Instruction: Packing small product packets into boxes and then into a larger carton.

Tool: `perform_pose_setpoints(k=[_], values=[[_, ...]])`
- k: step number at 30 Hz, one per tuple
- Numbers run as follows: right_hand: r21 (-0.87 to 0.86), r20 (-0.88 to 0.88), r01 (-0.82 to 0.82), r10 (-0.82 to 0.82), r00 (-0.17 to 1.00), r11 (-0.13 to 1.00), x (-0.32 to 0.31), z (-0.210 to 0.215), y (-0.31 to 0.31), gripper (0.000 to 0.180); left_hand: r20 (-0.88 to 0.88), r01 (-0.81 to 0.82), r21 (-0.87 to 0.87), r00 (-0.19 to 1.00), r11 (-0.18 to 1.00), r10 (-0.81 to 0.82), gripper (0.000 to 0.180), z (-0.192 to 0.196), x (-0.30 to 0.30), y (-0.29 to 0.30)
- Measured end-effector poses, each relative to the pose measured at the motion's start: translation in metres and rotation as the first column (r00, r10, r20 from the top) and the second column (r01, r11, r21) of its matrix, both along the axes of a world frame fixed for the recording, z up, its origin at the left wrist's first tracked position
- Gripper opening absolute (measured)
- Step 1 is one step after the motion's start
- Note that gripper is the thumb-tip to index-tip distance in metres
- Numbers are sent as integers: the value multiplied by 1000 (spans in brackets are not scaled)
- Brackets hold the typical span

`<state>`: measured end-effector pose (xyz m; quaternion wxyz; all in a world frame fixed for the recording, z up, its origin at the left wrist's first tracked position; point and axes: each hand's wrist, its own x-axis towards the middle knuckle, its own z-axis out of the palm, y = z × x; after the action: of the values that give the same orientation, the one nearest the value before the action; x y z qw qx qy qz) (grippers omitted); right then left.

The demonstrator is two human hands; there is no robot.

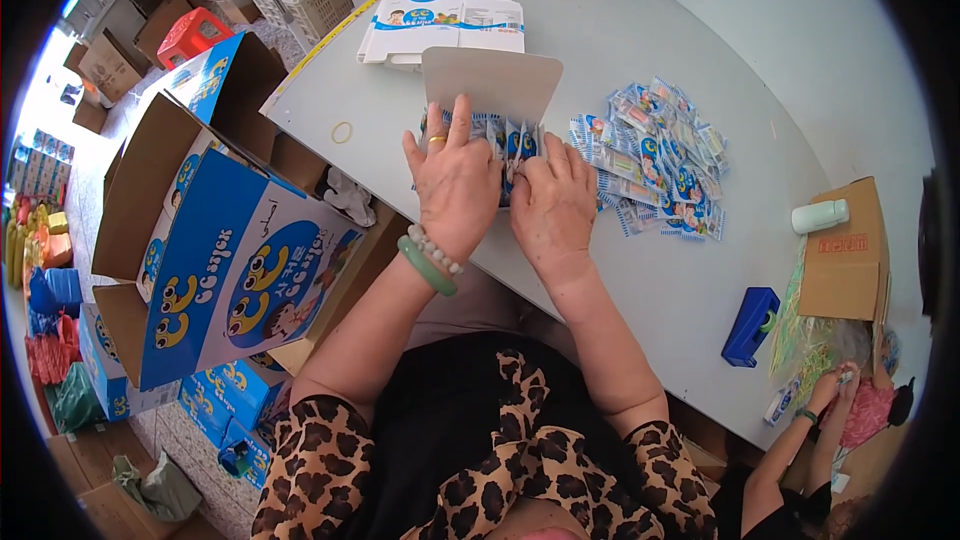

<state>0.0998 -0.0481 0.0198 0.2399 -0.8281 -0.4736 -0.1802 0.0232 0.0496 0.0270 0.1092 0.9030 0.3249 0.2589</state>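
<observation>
A small carton (493, 80) stands on the table with its white lid flap raised. Upright blue-and-white packets (512, 145) fill it in a row. My left hand (455, 175) rests over the carton's left part, its fingers spread and some stretched up toward the flap. Over the right end, my right hand (556, 205) has its fingers bent close together, gripping the carton's side by the packets. The left thumb and the right fingertips are partly hidden. Just to the right lies a loose heap of similar packets (665, 165).
Flat printed cartons (415, 15) lie at the far side. Left of the table stands a big open blue-and-white box (235, 270). To the right are a blue tape dispenser (750, 328), a white bottle (820, 217) and a brown box (845, 265). Another person's hands (835, 390) work at lower right.
</observation>
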Motion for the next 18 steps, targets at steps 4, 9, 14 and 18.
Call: perform_pose_setpoints(k=[4, 9, 14, 18], values=[[81, -81, -69, 75, 994, 994, -1, 5, -6, 17, -86, -47, 1, 995, 999, 47, 15, 4, 8, 9], [398, -407, -33, 209, 889, 917, 19, -3, -22, 24, 163, 3, 30, 987, 1000, -8, 21, -2, -5, 10], [425, -905, 265, 400, 143, 866, 45, -15, -4, 48, 119, 453, 192, 870, 871, -479, 25, 14, -4, -7], [439, -873, 220, 472, -126, 871, 49, -37, 2, 53, -64, 457, 41, 888, 888, -455, 28, -9, -15, 6]])
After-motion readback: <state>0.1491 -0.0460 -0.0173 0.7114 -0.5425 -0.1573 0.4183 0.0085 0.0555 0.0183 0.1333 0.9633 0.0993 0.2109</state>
